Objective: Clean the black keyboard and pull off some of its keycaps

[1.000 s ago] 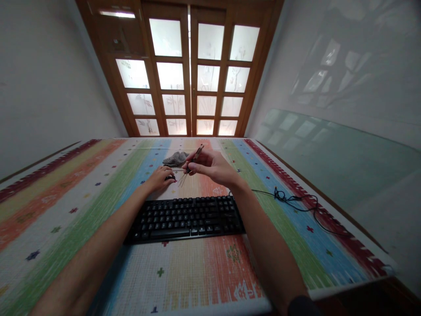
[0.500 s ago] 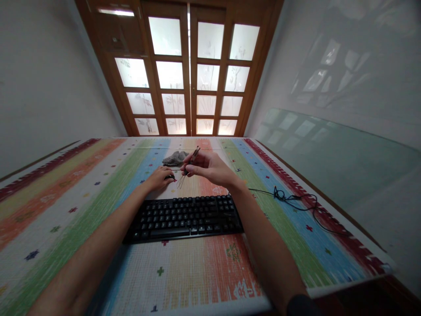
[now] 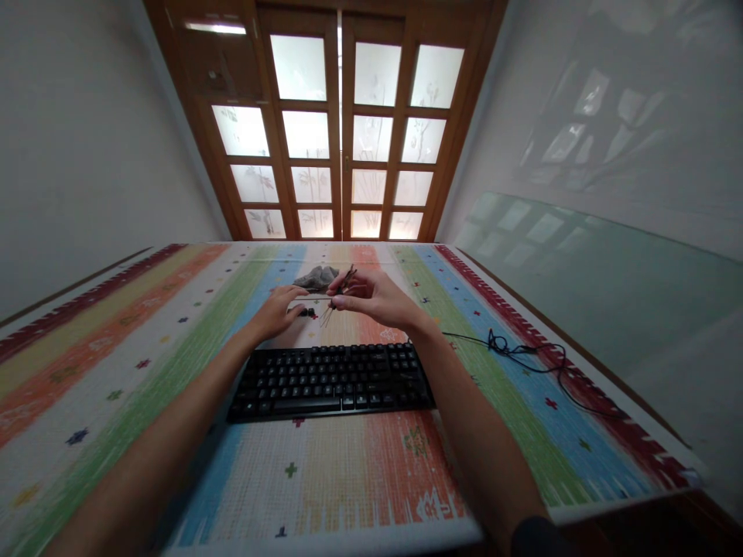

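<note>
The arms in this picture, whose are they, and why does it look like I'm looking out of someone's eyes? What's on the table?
A person wears a camera on the head, so you see that person's own two arms. The right hand has a grip on some thin sticks; I cannot tell what they are. The left hand rests on the striped tablecloth, touching a small dark thing. Closer lies a black keyboard, its cable trailing to the right. A grey cloth lies behind the hands.
</note>
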### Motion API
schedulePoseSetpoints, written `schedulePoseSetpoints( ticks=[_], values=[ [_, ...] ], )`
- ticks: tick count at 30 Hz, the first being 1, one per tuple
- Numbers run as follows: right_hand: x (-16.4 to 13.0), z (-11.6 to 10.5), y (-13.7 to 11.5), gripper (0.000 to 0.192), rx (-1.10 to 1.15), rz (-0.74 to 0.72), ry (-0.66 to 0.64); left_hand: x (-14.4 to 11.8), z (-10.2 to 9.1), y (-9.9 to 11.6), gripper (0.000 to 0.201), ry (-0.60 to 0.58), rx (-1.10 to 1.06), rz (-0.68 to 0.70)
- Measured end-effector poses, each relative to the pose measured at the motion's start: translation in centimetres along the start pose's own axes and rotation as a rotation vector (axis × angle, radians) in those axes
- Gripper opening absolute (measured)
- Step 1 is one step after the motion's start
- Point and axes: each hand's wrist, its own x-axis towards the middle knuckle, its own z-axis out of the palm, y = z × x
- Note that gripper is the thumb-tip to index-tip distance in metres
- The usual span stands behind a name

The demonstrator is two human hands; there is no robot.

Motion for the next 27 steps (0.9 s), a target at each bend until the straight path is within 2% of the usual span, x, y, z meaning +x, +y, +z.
schedulePoseSetpoints(
  ticks=[3,6,10,16,22,27],
  values=[
    [0.1,0.3,1.1,0.023,-0.041,-0.008,-0.016,-1.5,-0.9,1.9,0.031,-0.039,-0.120,-0.037],
    [0.2,0.9,2.4,0.024,-0.096,0.013,-0.018,-3.2,-1.0,3.5,0.033,-0.153,-0.229,-0.073],
    [0.2,2.2,4.0,0.022,-0.170,0.057,-0.015,-4.9,-0.4,4.7,0.026,-0.213,-0.203,-0.036],
    [-0.4,4.4,5.3,0.013,-0.274,0.078,-0.005,-6.4,0.0,5.0,0.027,-0.238,-0.104,-0.007],
    [-0.9,5.0,6.1,0.010,-0.394,0.096,0.076,-7.2,-0.1,5.0,0.030,-0.222,-0.125,-0.030],
    [-1.7,4.8,6.9,0.012,-0.277,0.135,0.132,-7.4,0.0,5.1,0.030,-0.232,-0.123,-0.019]
  ],
)
